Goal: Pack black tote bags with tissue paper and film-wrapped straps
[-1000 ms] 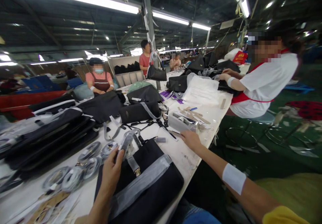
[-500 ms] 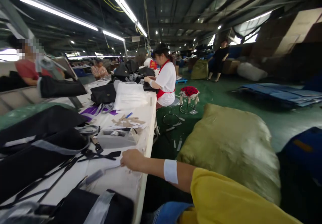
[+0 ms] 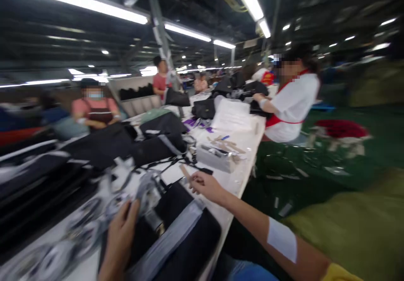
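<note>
- The black bag [image 3: 176, 201] looked like matt, smooth cloth.
- Its band [image 3: 172, 236] was cloudy, faintly glossy plastic.
- The clasp [image 3: 160, 229] seemed shiny metal (blurred, admittedly).
- The tan strip [image 3: 184, 172] resembled matt card.
- The tabletop [image 3: 232, 182] looked smooth and matt.

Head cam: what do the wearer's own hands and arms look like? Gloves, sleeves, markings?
Left hand and right hand are both bare, no gloves. The right forearm wears a plain white band; whether it wraps fully around isn't visible. A yellow sleeve shows at the lower right edge. No sleeve shows on the left arm. Motion blur hides finer detail.
</note>
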`<action>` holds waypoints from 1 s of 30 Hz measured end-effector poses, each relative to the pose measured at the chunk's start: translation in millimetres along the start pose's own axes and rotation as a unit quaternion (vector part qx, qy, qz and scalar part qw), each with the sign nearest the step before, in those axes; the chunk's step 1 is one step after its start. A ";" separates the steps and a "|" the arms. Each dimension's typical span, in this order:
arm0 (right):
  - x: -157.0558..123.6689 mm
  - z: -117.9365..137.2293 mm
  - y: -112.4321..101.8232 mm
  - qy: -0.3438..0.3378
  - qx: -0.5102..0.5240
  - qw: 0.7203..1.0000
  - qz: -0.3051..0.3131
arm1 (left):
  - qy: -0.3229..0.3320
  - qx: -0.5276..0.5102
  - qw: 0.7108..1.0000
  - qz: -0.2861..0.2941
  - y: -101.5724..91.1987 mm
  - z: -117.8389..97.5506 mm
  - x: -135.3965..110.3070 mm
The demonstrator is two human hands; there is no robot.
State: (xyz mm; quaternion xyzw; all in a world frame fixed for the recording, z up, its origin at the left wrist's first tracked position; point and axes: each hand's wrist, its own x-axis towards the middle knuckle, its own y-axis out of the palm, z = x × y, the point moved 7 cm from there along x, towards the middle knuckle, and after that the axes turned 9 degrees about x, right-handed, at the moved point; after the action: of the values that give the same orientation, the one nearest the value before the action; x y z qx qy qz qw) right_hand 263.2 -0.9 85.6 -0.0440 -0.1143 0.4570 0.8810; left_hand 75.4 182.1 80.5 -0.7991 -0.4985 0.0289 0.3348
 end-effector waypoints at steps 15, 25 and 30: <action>21.8 10.0 98.5 0.053 0.066 0.991 0.099 | 0.007 -0.156 0.985 0.072 -42.0 -18.4 -6.3; 42.9 14.4 125.4 0.013 0.138 0.986 0.093 | 0.050 -0.114 0.989 0.078 -32.7 -25.9 -12.6; 35.3 7.2 137.4 0.061 0.235 0.964 0.106 | 0.064 -0.088 0.991 0.075 -34.4 -20.1 -12.1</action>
State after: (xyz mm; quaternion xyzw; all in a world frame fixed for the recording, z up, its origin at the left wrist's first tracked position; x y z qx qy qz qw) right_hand 171.8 107.2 73.3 0.1245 0.0556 0.5583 0.8183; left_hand 50.2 171.7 112.0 -0.8608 -0.4151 -0.0408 0.2915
